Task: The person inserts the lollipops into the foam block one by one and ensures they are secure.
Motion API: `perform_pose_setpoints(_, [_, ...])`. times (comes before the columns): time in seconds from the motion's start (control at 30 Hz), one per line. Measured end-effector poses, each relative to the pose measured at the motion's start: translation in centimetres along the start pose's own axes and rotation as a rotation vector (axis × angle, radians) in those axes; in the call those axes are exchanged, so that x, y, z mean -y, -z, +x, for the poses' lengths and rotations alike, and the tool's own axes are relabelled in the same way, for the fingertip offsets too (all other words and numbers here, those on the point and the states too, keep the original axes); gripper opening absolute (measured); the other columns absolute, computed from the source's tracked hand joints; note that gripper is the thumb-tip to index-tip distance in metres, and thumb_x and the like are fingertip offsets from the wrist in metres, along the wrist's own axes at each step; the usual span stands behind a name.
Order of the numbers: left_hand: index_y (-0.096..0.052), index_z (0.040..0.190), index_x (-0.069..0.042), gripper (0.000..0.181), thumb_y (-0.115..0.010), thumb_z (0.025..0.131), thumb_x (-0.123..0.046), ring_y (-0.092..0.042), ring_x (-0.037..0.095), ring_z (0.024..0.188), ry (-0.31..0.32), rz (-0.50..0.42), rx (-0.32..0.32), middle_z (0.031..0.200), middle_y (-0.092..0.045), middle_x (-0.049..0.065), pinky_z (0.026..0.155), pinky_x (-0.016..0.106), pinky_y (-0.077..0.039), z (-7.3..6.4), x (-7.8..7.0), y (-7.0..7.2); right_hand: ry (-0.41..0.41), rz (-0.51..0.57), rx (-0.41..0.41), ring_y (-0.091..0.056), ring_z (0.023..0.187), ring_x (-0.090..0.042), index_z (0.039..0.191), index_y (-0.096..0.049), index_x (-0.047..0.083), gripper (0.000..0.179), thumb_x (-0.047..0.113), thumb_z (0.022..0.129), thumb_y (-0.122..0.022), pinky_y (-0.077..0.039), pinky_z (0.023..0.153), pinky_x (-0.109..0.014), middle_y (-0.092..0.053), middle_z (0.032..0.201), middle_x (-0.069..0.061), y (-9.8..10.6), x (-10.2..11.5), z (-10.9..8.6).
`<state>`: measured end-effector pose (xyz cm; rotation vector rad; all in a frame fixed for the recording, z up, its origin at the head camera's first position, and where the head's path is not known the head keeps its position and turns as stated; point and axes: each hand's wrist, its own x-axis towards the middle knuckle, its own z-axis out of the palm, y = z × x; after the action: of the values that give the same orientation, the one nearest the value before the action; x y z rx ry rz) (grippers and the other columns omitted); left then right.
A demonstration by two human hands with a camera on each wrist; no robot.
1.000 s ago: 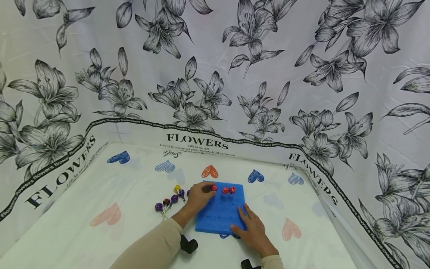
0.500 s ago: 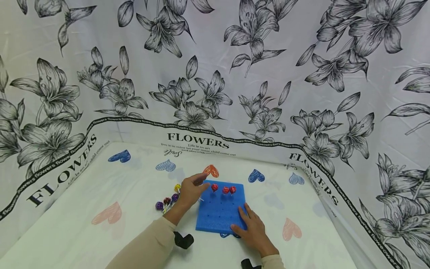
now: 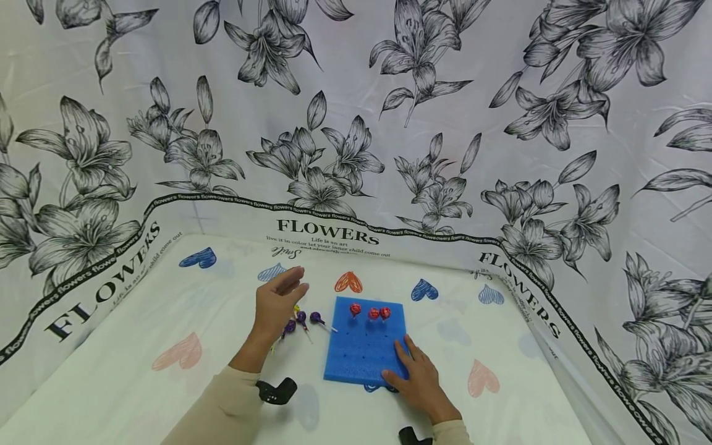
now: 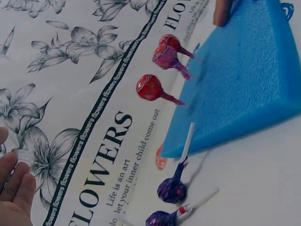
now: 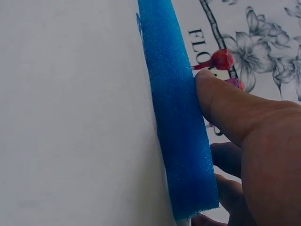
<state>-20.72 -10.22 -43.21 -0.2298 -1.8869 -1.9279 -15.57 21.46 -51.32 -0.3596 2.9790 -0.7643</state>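
Three red-wrapped lollipops (image 3: 355,309) stand in the far part of a blue foam board (image 3: 356,361), which has small holes in its top. Held up left of the board, my left hand (image 3: 276,307) has nothing in its fingers. Beneath and beside it lie purple lollipops (image 3: 316,317); the hand covers others, and a bit of a yellow one (image 3: 296,308) shows. The nearest purple lollipop (image 4: 172,189) points its white stick at the board's edge in the left wrist view. My right hand (image 3: 417,375) rests on the board's near right corner, its thumb (image 5: 221,101) touching the top.
A white cloth (image 3: 222,321) printed with hearts covers the table. Behind it hangs a white curtain (image 3: 356,154) with black flower drawings and lettering. Black wrist devices (image 3: 277,391) sit by both sleeves.
My left hand has let go of the leftmost red lollipop, which stays upright in the board. It has moved left and up over the purple lollipops. The right hand has stayed put.
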Motion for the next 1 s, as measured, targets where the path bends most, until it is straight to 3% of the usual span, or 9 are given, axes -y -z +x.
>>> perform_pose_setpoints(0.2, [-0.062,0.124,0.005,0.04,-0.071,0.085,0.002,-0.059,0.025,0.113,-0.005,-0.003,-0.105,0.122,-0.062,0.019,0.094,0.028,-0.046,-0.8,1.7,3.3,-0.017,-0.014,0.019,-0.022,0.136,-0.048,0.148,-0.037,0.005,0.079,0.053,0.09,-0.061,-0.02,0.103,-0.069,-0.023,0.155,-0.019,0.0,0.2,0.0])
perform_pose_setpoints(0.43, [-0.06,0.124,0.007,0.041,-0.07,0.084,0.008,-0.061,0.019,0.109,0.071,0.053,-0.179,0.121,-0.062,0.019,0.09,0.022,-0.048,-2.0,2.7,5.6,-0.044,-0.003,0.033,-0.021,0.137,-0.047,0.149,-0.035,0.005,0.08,0.052,0.09,-0.061,-0.018,0.104,-0.068,-0.021,0.156,-0.018,0.4,0.5,0.0])
perform_pose_setpoints(0.8, [-0.061,0.125,0.003,0.04,-0.071,0.086,-0.001,-0.059,0.026,0.113,0.153,0.226,-0.155,0.122,-0.063,0.015,0.09,0.02,-0.046,-3.9,5.3,8.0,-0.041,0.015,0.03,-0.021,0.137,-0.047,0.149,-0.033,0.003,0.082,0.051,0.09,-0.061,-0.018,0.105,-0.067,-0.022,0.156,-0.019,0.2,0.5,-0.1])
perform_pose_setpoints(1.0, [-0.061,0.124,0.004,0.04,-0.072,0.087,-0.005,-0.059,0.03,0.113,0.196,0.261,-0.121,0.122,-0.063,0.018,0.088,0.016,-0.046,-4.5,6.2,8.7,-0.034,0.016,0.023,-0.022,0.137,-0.047,0.149,-0.03,-0.002,0.085,0.05,0.09,-0.062,-0.018,0.105,-0.066,-0.023,0.155,-0.021,0.3,0.6,-0.1])
